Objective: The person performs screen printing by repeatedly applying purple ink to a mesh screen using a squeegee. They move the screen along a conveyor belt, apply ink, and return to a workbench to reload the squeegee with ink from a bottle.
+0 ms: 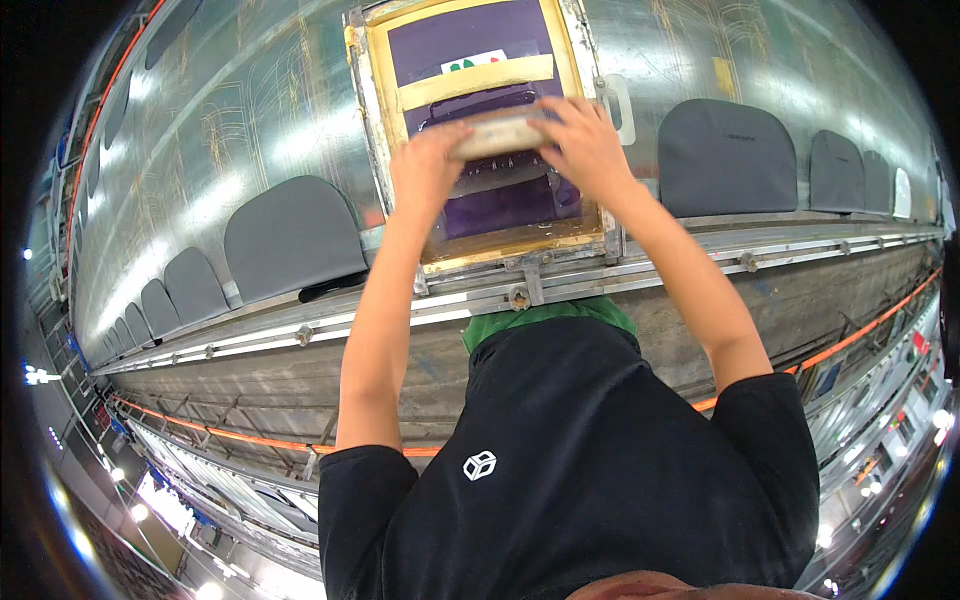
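Note:
Both my hands grip a pale-handled squeegee that lies crosswise over a screen-printing frame (572, 45). My left hand (428, 168) is closed around the left end of the squeegee (495, 138). At its right end, the fingers of my right hand (588, 150) wrap over the handle, slightly blurred. Inside the frame is a purple screen (520, 205) with dark, wet-looking ink (478, 104) just beyond the squeegee. A yellowish strip (475, 82) crosses the screen farther up, below a small white patch with green and red marks. The squeegee's lower edge is hard to make out.
Dark grey rounded panels lie in a row along the long shiny table (255, 125), one left (295, 240) and one right (727, 158) of the frame. A metal rail (440, 315) runs along the near table edge. A white handle-shaped piece (622, 110) sits at the frame's right side.

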